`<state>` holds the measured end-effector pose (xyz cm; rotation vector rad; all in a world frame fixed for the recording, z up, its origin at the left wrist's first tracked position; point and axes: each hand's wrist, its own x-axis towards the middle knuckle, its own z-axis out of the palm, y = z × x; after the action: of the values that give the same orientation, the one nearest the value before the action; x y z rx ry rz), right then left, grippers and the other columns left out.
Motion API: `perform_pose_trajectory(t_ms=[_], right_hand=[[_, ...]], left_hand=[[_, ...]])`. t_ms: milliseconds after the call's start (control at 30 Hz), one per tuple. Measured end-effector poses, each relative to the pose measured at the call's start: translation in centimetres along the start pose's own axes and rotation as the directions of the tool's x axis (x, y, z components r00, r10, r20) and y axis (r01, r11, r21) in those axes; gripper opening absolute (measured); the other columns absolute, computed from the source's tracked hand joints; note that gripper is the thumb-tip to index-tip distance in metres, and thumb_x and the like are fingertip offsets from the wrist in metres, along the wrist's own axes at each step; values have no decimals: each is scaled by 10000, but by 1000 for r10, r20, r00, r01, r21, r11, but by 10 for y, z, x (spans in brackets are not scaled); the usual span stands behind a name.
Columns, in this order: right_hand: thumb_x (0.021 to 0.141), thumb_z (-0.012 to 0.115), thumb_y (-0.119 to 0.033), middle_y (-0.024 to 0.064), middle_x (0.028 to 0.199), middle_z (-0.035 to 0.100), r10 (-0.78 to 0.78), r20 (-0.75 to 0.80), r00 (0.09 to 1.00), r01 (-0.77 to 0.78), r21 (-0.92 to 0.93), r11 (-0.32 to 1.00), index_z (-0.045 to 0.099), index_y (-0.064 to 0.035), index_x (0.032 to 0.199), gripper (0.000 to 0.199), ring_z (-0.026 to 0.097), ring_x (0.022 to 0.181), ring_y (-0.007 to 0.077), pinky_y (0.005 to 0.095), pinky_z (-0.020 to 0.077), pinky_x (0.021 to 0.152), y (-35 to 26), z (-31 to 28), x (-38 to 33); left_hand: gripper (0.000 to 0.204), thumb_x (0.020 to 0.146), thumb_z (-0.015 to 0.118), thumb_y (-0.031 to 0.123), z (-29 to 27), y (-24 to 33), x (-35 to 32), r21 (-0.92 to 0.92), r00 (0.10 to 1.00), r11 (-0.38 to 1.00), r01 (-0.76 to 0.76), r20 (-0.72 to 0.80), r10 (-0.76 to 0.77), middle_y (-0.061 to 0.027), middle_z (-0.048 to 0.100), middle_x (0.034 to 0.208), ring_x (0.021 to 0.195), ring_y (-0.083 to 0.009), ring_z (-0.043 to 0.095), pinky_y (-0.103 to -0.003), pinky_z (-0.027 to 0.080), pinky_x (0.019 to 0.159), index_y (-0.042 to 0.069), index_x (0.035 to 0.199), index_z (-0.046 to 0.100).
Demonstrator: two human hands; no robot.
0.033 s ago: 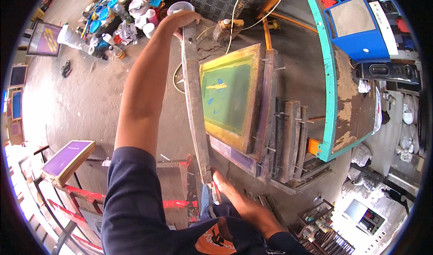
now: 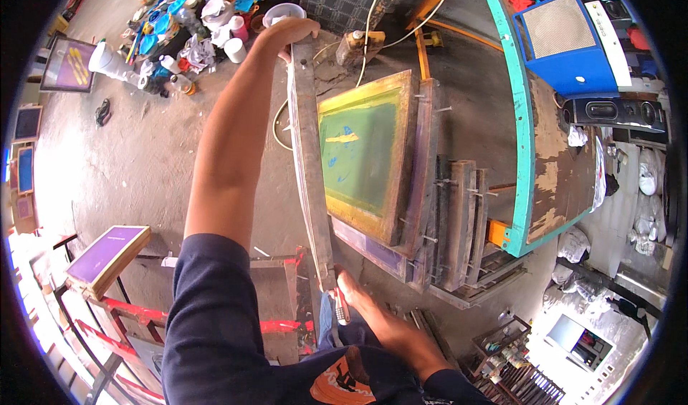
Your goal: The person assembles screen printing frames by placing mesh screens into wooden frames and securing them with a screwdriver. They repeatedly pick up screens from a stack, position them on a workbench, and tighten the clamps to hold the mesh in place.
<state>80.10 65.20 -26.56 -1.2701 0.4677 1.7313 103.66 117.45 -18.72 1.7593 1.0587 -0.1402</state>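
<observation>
While the left hand (image 2: 290, 34) grips its far end, the right hand (image 2: 351, 290) clasps the wooden screen frame's (image 2: 309, 161) near end

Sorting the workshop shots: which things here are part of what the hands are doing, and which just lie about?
In hand:
wooden frame, held edge-on
left hand on its far end
right hand at its near end

Lying about:
green screen
stacked frames
purple screen
bottles and cups
blue box

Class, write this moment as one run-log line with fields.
left hand: grips top of wooden frame | right hand: grips its bottom | frame: edge-on | beside: green screen
</observation>
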Motion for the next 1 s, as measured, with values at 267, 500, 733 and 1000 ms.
perform_pose_trajectory(t_ms=[267, 500, 733, 1000], right_hand=[[1003, 378, -315, 63, 636, 599, -71, -180, 981, 72, -2, 997, 598, -73, 887, 346, 496, 425, 118, 253, 352, 357, -62, -9, 4], [992, 429, -349, 58, 594, 576, -112, -196, 974, 141, 145, 979, 587, -101, 878, 315, 478, 396, 129, 272, 349, 333, -99, -38, 17], [980, 461, -339, 28, 578, 543, -82, -170, 982, 100, 101, 990, 585, -106, 811, 314, 466, 396, 126, 273, 353, 347, -82, -61, 11], [1015, 269, -495, 30, 585, 537, -147, -124, 981, 149, 6, 989, 601, -104, 853, 538, 406, 406, 115, 265, 338, 385, -65, -72, -1]], left_hand=[[539, 795, 622, 406, 66, 5, 71, 151, 925, 966, -212, -287, 248, -236, 664, 1186, 1161, -404, 607, -461, 475, 995, 58, 1206, 644], [645, 925, 625, 495, 120, -28, 22, -606, 995, 790, -91, -33, 90, -201, 620, 1265, 1083, -336, 643, -463, 516, 907, -7, 1324, 554], [520, 926, 653, 385, 182, -106, -133, -592, 993, 799, -109, -33, 111, -141, 673, 1158, 1019, -256, 655, -381, 513, 861, -23, 1246, 622], [652, 924, 634, 454, 278, -237, -284, -344, 994, 939, -6, -106, -33, -175, 651, 1241, 1155, -308, 608, -400, 470, 966, -29, 1351, 538]])
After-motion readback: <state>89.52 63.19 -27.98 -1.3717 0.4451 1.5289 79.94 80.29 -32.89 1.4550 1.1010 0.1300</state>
